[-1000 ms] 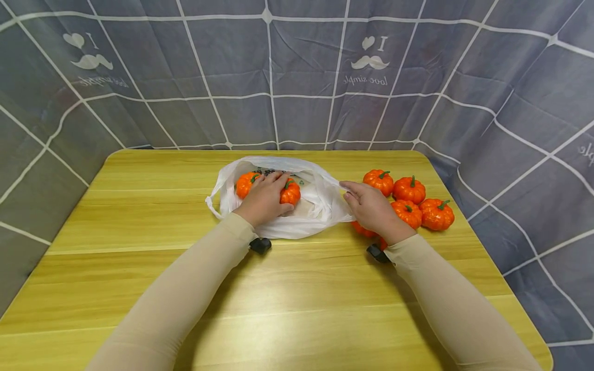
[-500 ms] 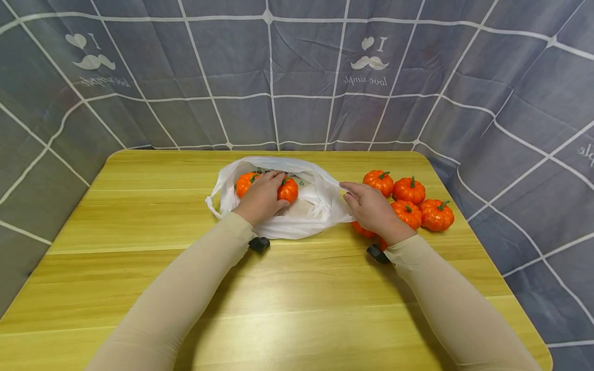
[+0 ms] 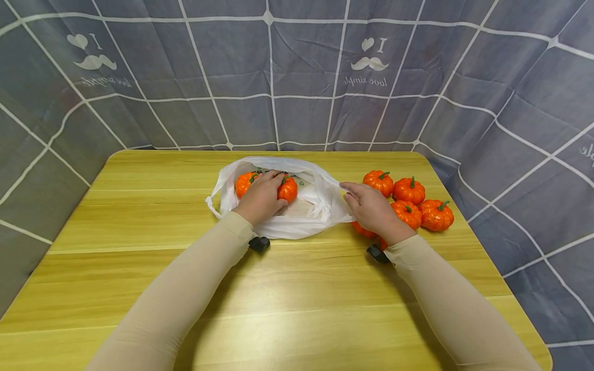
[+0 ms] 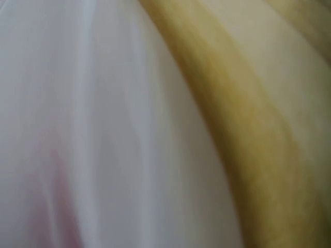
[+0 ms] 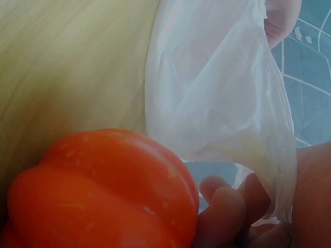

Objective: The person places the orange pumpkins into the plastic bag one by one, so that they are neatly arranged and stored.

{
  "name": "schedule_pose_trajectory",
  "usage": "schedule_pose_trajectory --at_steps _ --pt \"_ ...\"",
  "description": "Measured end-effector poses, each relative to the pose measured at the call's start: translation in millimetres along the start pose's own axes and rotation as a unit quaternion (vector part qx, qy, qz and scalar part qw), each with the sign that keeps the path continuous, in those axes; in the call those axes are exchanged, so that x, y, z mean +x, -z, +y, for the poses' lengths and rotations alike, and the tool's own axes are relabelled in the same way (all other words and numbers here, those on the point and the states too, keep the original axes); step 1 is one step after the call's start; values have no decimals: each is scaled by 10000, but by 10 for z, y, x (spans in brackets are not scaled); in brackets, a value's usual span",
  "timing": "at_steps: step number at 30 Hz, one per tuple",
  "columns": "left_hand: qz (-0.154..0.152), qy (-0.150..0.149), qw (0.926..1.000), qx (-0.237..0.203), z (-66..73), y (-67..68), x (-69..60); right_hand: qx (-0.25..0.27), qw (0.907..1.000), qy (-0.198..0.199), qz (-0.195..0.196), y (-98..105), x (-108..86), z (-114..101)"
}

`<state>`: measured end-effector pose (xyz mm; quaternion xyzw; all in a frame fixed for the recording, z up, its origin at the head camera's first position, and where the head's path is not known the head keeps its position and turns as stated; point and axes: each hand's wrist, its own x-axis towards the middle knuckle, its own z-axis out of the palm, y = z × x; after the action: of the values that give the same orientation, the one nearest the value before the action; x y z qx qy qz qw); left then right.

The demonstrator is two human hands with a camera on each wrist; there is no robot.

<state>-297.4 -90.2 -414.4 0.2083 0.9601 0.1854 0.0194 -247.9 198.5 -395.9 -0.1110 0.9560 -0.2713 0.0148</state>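
Observation:
A white plastic bag (image 3: 297, 228) lies on its side with its mouth spread toward me. Inside it, my left hand (image 3: 261, 200) grips a small orange pumpkin (image 3: 289, 190) with a green stem. Another pumpkin (image 3: 242, 183) sits in the bag just left of that hand. My right hand (image 3: 372, 210) pinches the bag's right edge between thumb and fingers. In the right wrist view, curled fingers (image 5: 222, 212) hold the bag's handle part beside a large-looking pumpkin (image 5: 103, 191). The left wrist view is blurred, filled mostly by the bag's side (image 4: 114, 124).
Several more pumpkins (image 3: 436, 215) are grouped on the right of the wooden table (image 3: 297, 309), some partly hidden under my right hand and wrist. A grey curtain (image 3: 301, 62) with white grid lines hangs behind the table and along its sides.
My left hand has shifted slightly left with the pumpkin, bringing it closer to the other one in the bag. The right hand stays at the bag's edge.

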Motion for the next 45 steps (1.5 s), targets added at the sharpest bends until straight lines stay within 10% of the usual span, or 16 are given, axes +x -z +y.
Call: schedule_pose_trajectory --at_steps 26,36,45 --pt "183 103 9985 -497 -4 248 -230 -19 10000 -3 3 -10 -11 3" --pt "1063 48 9928 -545 -272 495 -473 158 9999 -67 -14 15 -32 10" --pt "822 862 9908 -650 -614 593 -663 167 9996 19 244 111 -86 -14"
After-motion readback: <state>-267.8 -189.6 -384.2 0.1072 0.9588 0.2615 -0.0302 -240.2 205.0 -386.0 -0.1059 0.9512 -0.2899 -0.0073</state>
